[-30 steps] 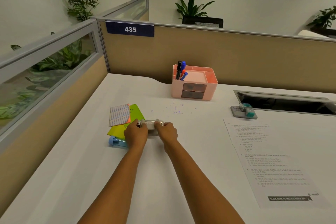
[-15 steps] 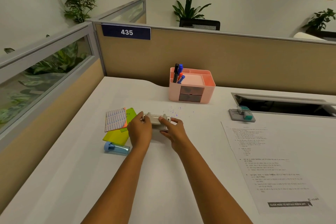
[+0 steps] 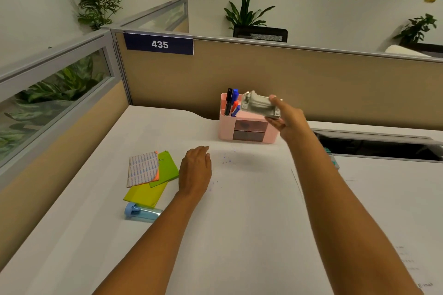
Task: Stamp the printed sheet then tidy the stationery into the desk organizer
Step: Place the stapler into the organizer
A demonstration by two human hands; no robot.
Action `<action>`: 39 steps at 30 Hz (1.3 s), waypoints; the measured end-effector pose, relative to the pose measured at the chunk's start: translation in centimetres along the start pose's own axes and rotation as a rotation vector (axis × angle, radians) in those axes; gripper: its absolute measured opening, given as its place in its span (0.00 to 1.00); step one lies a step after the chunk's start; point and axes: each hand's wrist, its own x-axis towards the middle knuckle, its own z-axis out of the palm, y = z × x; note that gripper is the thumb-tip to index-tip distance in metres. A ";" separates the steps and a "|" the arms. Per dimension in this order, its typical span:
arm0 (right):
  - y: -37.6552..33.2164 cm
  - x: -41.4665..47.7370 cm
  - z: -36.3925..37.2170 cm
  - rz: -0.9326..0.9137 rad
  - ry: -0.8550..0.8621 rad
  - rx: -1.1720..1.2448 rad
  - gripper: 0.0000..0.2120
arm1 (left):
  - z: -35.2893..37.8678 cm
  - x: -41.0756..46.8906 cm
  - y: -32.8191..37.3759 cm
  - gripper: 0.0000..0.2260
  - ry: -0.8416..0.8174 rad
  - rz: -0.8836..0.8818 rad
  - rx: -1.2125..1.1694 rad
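Observation:
My right hand [image 3: 288, 118] grips a grey metal hole punch [image 3: 260, 104] and holds it in the air just over the top of the pink desk organizer [image 3: 226, 127]. Several pens [image 3: 232, 101] stand in the organizer's left slot, and two small drawers face me. My left hand [image 3: 195, 171] hovers flat and empty over the desk, beside a pile of green, orange and printed sticky notes [image 3: 149, 175]. A blue tube [image 3: 141, 212] lies in front of that pile. The printed sheet [image 3: 393, 218] lies at the right, partly behind my right arm.
Tan cubicle walls close the desk at the back and left. A dark cable slot [image 3: 374, 145] opens in the desk at the right rear, with a small teal item [image 3: 333, 159] beside it behind my arm. Purple specks [image 3: 226, 159] dot the desk.
My right hand lifted the hole punch from beside the sticky notes up and back to the organizer. My left hand let go of it and stayed low over the desk.

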 end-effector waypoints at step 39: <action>3.5 10.2 5.0 -0.169 0.356 -1.032 0.24 | 6.3 2.2 -3.8 0.15 0.060 0.290 0.214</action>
